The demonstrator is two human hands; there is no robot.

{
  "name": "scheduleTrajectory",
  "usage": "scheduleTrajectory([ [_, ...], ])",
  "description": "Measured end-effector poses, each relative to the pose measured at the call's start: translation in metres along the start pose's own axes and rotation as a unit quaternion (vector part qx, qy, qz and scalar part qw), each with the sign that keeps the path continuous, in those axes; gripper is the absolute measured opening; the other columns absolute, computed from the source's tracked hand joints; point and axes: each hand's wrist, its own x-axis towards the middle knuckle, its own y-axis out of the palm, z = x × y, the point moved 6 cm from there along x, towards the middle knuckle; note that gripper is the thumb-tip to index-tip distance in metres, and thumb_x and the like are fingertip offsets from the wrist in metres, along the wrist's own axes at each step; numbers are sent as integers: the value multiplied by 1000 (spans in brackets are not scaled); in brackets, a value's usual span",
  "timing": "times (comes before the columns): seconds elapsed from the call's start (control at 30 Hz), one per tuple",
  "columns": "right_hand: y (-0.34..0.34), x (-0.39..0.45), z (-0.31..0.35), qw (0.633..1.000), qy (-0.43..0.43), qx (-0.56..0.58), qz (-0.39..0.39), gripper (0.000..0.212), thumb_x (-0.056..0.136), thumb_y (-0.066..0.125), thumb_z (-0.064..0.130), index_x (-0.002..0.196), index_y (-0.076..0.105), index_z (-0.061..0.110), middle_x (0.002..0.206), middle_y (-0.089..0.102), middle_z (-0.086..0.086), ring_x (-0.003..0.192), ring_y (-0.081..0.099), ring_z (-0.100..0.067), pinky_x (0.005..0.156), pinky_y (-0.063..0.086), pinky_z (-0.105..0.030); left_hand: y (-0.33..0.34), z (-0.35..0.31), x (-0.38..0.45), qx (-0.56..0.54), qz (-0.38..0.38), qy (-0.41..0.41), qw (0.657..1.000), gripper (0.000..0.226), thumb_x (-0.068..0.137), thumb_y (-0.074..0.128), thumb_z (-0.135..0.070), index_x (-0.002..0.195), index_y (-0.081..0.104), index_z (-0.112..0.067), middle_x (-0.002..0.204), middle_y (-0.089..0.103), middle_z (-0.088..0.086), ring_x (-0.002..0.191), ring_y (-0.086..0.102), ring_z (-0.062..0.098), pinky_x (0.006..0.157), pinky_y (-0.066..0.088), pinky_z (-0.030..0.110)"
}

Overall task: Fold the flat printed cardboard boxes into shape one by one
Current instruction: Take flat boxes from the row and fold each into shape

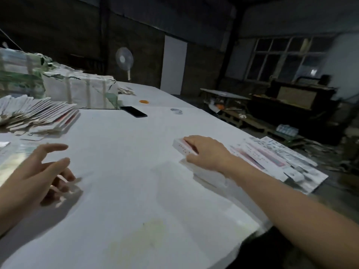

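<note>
Folded box [181,147] lies on the white table [126,191], toward its right edge, under our right hand [208,152]. We note the fingers [191,141] laid across the box's top face and the thumb [191,158] against its near long side, so the hand grips it from above. The box's left end sticks out past the fingertips; its right end is hidden beneath the palm. Long axis runs from upper left to lower right in the head view, roughly in line with the row of finished boxes [272,160] just beyond the wrist, at the table's right edge. White faces, pink print on top; the lettering is too small for us to read.

Right forearm enters from the lower right corner and reaches diagonally forward, palm down, wrist nearly straight.

Left hand [41,173] hovers over the left part of the table, well apart from the box. Its fingers are spread and loosely bent, index finger extended forward, thumb apart; it holds nothing. Motion blur softens its outline.

Flat box blanks [38,115] lie fanned in a stack at the far left. Behind them sit wrapped bundles [81,90]. Further along the table: a black phone [134,112], a tape roll [176,111] and a small orange item [144,101] we cannot identify.
</note>
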Motion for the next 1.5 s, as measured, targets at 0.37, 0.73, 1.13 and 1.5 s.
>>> scheduleTrajectory([
  [0.37, -12, -26, -187, 969, 204, -140, 24, 11, 87, 56, 37, 97, 56, 33, 111, 52, 0, 115, 49, -29, 81, 47, -37, 1, 35, 19, 19, 2, -59, 998, 31, 98, 61, -18, 108, 66, -47, 61, 62, 12, 40, 54, 28, 70, 50, 68],
  [0.73, -5, 4, -154, 979, 157, -124, -44, 45, 93, 53, 34, 138, 51, 30, 140, 48, 1, 127, 40, -25, 94, 43, -40, 10, 19, 2, 92, 25, 20, 995, 21, 97, 60, -37, 115, 66, -28, 73, 71, -6, 50, 66, 14, 54, 59, 34],
  [1.13, 29, 35, 143, 963, -125, 229, -72, 28, 91, 59, 31, 118, 66, 29, 114, 61, 9, 104, 54, -12, 94, 47, -36, 27, -43, -22, 138, -8, 27, 990, 36, 96, 56, -3, 79, 71, -31, 64, 68, 0, 50, 59, 8, 43, 47, 20],
  [1.5, 61, 35, 241, 908, -206, 336, -141, 31, 79, 46, 25, 91, 73, 18, 79, 62, 11, 80, 52, -11, 75, 47, -34, 10, -58, -29, 342, -73, 67, 934, 20, 89, 56, -13, 96, 67, -29, 75, 65, -10, 83, 61, 17, 72, 52, 39],
])
